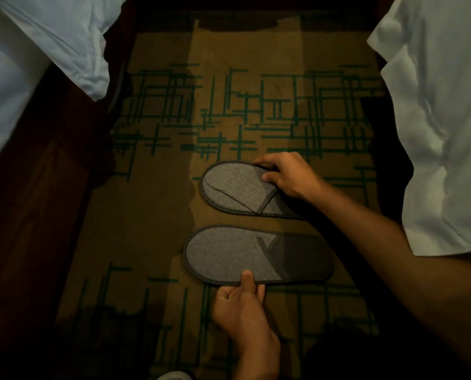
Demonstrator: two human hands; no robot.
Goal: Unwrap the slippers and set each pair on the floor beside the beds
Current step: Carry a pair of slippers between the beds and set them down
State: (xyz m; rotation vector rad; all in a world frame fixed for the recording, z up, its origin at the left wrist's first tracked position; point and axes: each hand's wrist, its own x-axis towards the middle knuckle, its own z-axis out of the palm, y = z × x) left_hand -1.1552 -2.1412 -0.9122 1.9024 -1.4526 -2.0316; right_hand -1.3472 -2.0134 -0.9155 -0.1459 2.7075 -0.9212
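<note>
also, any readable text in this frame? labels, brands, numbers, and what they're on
None readable.
Far slipper: plain grey fabric, dark trim, no print visible; right hand grips its edge.
Near slipper: same, no logo or size mark visible; left hand pinches its rim.
Carpet: green line pattern only, not lettering.
White bedding: no tag or text in view.

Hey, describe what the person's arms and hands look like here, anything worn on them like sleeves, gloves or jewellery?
Both hands are bare, with no gloves. The right hand leads to a forearm bare right up to the frame edge, no sleeve showing. The left hand and its wrist are also uncovered. No watch, bracelet or ring is visible, though the light is dim.
</note>
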